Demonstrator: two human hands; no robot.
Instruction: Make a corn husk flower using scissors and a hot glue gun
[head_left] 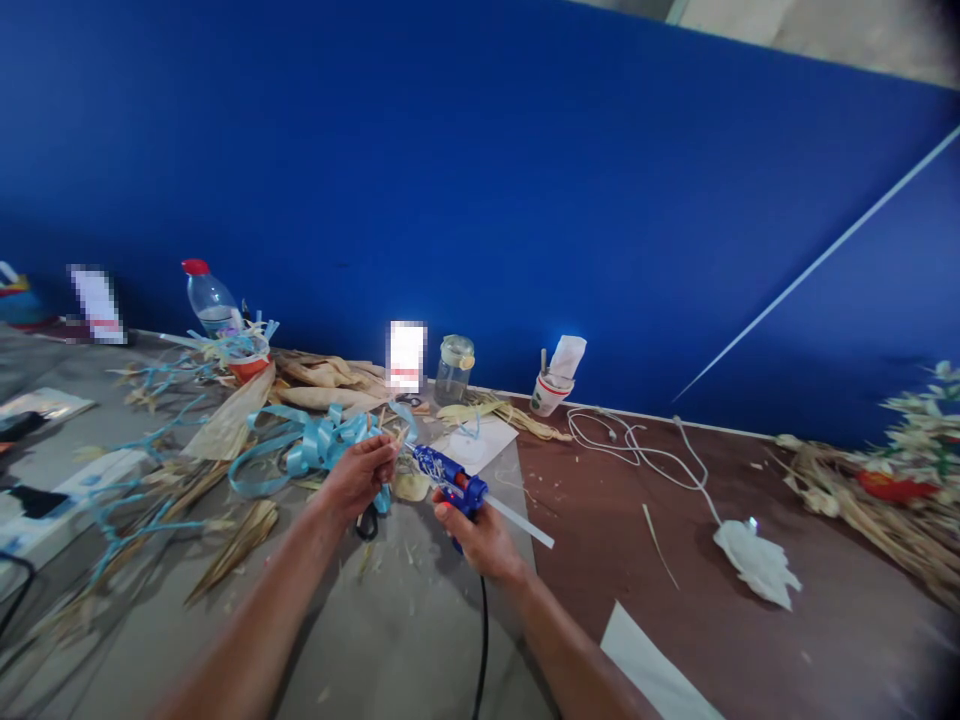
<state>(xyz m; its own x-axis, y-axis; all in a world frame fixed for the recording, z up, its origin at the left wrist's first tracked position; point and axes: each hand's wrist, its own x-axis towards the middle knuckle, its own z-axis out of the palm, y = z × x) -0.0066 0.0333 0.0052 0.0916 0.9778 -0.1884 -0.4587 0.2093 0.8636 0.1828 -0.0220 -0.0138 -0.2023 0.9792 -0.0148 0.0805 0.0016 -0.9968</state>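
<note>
My right hand (480, 535) is closed around the grip of a blue glue gun (448, 480), whose nozzle points up and left; a white glue stick (525, 522) juts from its back and a black cord (480, 640) hangs down toward me. My left hand (358, 478) is pinched shut on a small pale piece of dried husk (391, 438), held right at the gun's nozzle. A tangle of light blue ribbon (307, 448) lies just left of that hand. Black scissor handles (367, 522) show under my left hand.
Dried husks (322, 375) and ribbon scraps litter the grey table (390, 640). At the blue wall stand a water bottle (211, 300), a glass jar (454, 368) and a paper cup (551, 390). White cable (637, 450), a pale leaf (757, 562) and a straw bunch (885, 500) lie right.
</note>
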